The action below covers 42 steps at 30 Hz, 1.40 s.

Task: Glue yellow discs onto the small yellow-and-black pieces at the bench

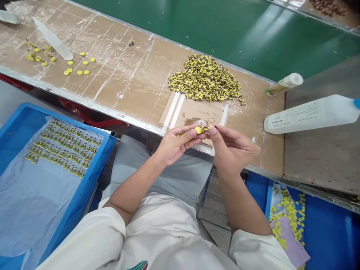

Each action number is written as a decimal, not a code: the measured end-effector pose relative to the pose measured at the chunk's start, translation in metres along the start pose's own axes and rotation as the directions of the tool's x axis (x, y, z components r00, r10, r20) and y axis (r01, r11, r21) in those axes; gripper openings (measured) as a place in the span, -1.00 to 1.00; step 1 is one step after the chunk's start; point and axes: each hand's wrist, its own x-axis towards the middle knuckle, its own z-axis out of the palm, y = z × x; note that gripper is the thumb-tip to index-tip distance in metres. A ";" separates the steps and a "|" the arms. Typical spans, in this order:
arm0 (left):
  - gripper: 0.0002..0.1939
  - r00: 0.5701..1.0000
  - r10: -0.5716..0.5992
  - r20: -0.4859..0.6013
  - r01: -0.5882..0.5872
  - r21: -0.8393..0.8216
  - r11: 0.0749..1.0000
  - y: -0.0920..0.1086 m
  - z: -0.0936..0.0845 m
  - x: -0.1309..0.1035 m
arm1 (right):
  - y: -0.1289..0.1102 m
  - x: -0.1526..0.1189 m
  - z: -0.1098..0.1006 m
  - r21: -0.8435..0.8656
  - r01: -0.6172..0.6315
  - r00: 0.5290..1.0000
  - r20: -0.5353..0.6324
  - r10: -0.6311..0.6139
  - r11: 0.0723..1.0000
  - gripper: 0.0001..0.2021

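Two-handed handling of small parts, with all places given from the heap (209,80) of yellow-and-dark pieces. On its near side, above the front edge of the cardboard pad (201,108), the left hand (176,146) pinches a yellow disc (198,130) between thumb and fingers. The right hand (234,153) closes thumb and forefinger on a small piece (206,128) beside that disc; whether the two are joined cannot be told. The main hazard is probably a slip: both grips rest on fingertips alone, and a part squeezed off-centre could spring free and drop past the bench edge onto the trousers (160,180). A second yellow edge shows under the left thumb (its owner is mostly hidden), and loosening the fingers might release that item too. The heap itself lies loose; a nudge from the knuckles could send pieces sliding across the pad, where a dropped part would be hard to pick out. Right of the heap, the large bottle (309,112) stands near the right hand and could be knocked by an outward sweep. Left of the heap and nearer the body, rows of pieces (67,146) in the blue tray could be disarranged by a careless left forearm.
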 end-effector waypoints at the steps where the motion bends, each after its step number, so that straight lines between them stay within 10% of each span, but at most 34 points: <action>1: -0.76 1.000 0.000 0.002 0.000 0.000 1.000 0.000 0.000 0.000 | -0.001 0.000 -0.001 -0.020 -0.002 1.000 0.000 0.002 1.000 -0.84; 42: -0.66 0.966 0.181 -0.186 -0.166 0.093 0.982 0.007 0.003 -0.016 | -0.006 0.003 0.007 -0.153 0.048 0.973 0.230 -0.012 0.987 -0.84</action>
